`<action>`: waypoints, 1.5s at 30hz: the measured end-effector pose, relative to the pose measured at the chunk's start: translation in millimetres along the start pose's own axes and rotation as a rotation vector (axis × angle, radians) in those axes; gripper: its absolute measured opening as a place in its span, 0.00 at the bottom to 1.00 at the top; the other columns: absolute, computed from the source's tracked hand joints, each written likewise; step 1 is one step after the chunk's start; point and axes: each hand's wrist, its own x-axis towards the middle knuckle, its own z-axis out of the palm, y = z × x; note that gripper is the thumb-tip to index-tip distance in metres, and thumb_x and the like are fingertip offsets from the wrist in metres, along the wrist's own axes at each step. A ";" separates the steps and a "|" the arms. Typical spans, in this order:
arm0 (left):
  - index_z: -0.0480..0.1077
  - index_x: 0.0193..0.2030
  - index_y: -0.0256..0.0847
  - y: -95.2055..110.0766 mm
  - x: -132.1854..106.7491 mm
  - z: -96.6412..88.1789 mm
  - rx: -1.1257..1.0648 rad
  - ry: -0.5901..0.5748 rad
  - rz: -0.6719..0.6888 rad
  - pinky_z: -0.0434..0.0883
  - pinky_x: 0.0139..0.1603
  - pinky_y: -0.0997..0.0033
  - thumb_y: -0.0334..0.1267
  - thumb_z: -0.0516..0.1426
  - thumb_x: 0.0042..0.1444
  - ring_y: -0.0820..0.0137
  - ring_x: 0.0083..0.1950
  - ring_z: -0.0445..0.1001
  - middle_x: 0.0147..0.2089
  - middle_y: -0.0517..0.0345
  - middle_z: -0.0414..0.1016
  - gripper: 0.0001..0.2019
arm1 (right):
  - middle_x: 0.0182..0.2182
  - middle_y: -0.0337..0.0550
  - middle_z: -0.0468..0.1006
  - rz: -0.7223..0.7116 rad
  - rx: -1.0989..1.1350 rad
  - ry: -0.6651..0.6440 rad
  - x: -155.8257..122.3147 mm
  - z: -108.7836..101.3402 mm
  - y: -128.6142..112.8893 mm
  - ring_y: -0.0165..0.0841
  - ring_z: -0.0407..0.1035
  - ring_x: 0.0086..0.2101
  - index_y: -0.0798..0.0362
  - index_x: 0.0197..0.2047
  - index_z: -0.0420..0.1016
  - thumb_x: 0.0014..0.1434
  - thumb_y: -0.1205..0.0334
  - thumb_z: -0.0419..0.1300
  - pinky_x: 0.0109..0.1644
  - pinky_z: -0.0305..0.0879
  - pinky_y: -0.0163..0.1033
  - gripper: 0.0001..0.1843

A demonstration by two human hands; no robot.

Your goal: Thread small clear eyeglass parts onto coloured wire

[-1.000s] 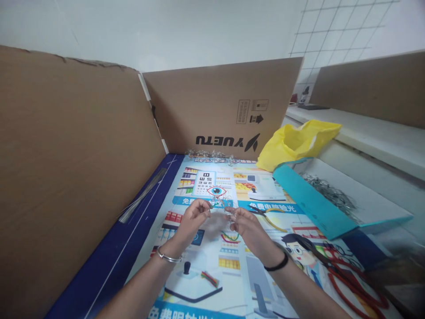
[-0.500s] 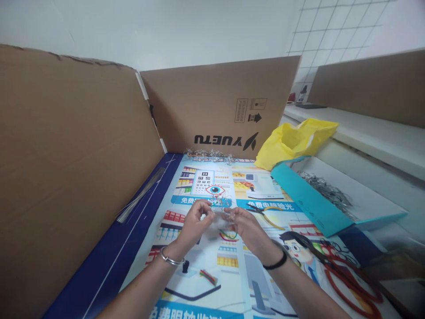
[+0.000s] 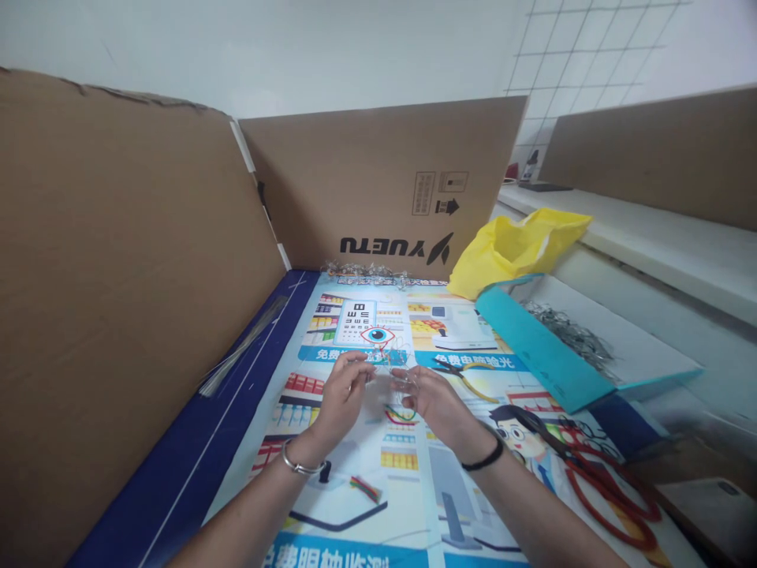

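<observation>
My left hand [image 3: 344,393] is closed, thumb and fingertips pinching the near-left side of a thin bent wire piece [image 3: 387,355]. From the other side, my right hand [image 3: 436,401] grips the same piece between thumb and fingers. The wire is clear or silvery with a little red on it, and its exact shape is too fine to make out. Below the hands, red, green and yellow strands [image 3: 402,416] curve across the printed sheet. A short bundle of coloured strands [image 3: 365,489] lies nearer to me. Yellow-handled pliers [image 3: 470,380] rest just beyond my right hand.
Tangled wire pieces [image 3: 370,270] line the foot of the back cardboard panel [image 3: 378,173]. Straight wires [image 3: 242,347] lie at left. On the right are a turquoise box [image 3: 535,351] holding a grey wire heap, a yellow bag [image 3: 514,248] and red-handled scissors [image 3: 609,493].
The fingers of both hands have shifted on the wire piece, and the left fingers have straightened a little. The whole view has moved slightly.
</observation>
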 end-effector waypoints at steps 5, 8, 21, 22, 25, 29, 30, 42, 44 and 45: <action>0.70 0.43 0.42 1.9 -1.5 0.3 0.166 -0.024 0.108 0.71 0.47 0.62 0.29 0.52 0.57 0.66 0.47 0.69 0.46 0.51 0.65 0.10 | 0.41 0.44 0.77 0.012 0.028 -0.014 -0.3 -0.7 0.3 0.35 0.72 0.37 0.53 0.25 0.68 0.48 0.63 0.65 0.31 0.61 0.35 0.08; 0.69 0.43 0.41 3.2 -2.2 1.1 0.199 -0.040 0.110 0.73 0.43 0.64 0.28 0.55 0.54 0.71 0.38 0.71 0.47 0.51 0.64 0.10 | 0.41 0.43 0.77 0.018 0.023 -0.014 -0.6 -0.2 0.0 0.35 0.72 0.37 0.53 0.25 0.68 0.47 0.62 0.65 0.31 0.61 0.35 0.09; 0.71 0.34 0.40 0.0 -0.2 3.5 0.335 0.125 0.133 0.72 0.42 0.64 0.28 0.54 0.54 0.65 0.45 0.69 0.40 0.52 0.66 0.06 | 0.40 0.44 0.78 0.050 -0.024 -0.022 -2.5 3.6 -2.1 0.36 0.72 0.36 0.52 0.26 0.68 0.47 0.58 0.65 0.30 0.60 0.35 0.09; 0.71 0.33 0.40 0.0 -0.2 3.4 0.328 0.127 0.125 0.72 0.41 0.65 0.28 0.54 0.54 0.65 0.45 0.69 0.39 0.52 0.67 0.05 | 0.40 0.43 0.78 0.051 -0.019 -0.021 -2.3 3.9 -2.4 0.35 0.72 0.36 0.52 0.26 0.69 0.47 0.58 0.64 0.30 0.60 0.35 0.09; 0.71 0.32 0.39 1.6 -0.2 3.7 0.308 0.140 0.100 0.71 0.40 0.67 0.29 0.55 0.54 0.65 0.44 0.69 0.39 0.52 0.67 0.04 | 0.39 0.42 0.78 0.052 -0.005 -0.008 -2.1 5.2 -3.5 0.35 0.72 0.35 0.52 0.27 0.70 0.47 0.58 0.65 0.29 0.60 0.35 0.09; 0.70 0.31 0.38 3.5 0.2 4.1 0.305 0.169 0.104 0.71 0.38 0.68 0.29 0.55 0.54 0.66 0.43 0.69 0.38 0.52 0.67 0.04 | 0.38 0.42 0.77 0.057 -0.039 -0.003 -2.5 6.7 -4.2 0.35 0.72 0.36 0.52 0.31 0.73 0.48 0.57 0.65 0.31 0.62 0.36 0.09; 0.70 0.31 0.38 3.6 0.4 4.1 0.308 0.177 0.107 0.71 0.38 0.68 0.29 0.55 0.54 0.66 0.44 0.69 0.37 0.52 0.67 0.04 | 0.38 0.42 0.77 0.053 -0.055 0.003 -2.7 6.7 -4.0 0.35 0.72 0.36 0.52 0.32 0.73 0.48 0.57 0.64 0.32 0.63 0.36 0.10; 0.68 0.30 0.39 4.3 2.1 2.0 0.343 0.192 0.093 0.71 0.42 0.64 0.28 0.53 0.55 0.65 0.46 0.68 0.38 0.52 0.66 0.05 | 0.25 0.38 0.68 -0.557 -0.882 0.302 -21.1 25.6 -3.4 0.32 0.62 0.27 0.49 0.29 0.68 0.53 0.58 0.61 0.31 0.60 0.37 0.06; 0.68 0.31 0.40 5.1 1.5 2.0 0.341 0.164 0.087 0.70 0.43 0.63 0.28 0.52 0.56 0.65 0.47 0.67 0.38 0.53 0.66 0.06 | 0.31 0.42 0.70 -0.738 -1.158 0.236 -24.3 31.6 -0.2 0.34 0.64 0.31 0.48 0.34 0.69 0.53 0.60 0.60 0.34 0.62 0.39 0.05; 0.68 0.31 0.40 5.6 1.1 2.2 0.339 0.154 0.087 0.71 0.43 0.63 0.28 0.52 0.56 0.65 0.47 0.67 0.37 0.53 0.66 0.06 | 0.34 0.44 0.71 -0.790 -1.294 0.183 -24.9 33.7 1.8 0.35 0.65 0.34 0.49 0.38 0.70 0.54 0.61 0.59 0.37 0.63 0.40 0.06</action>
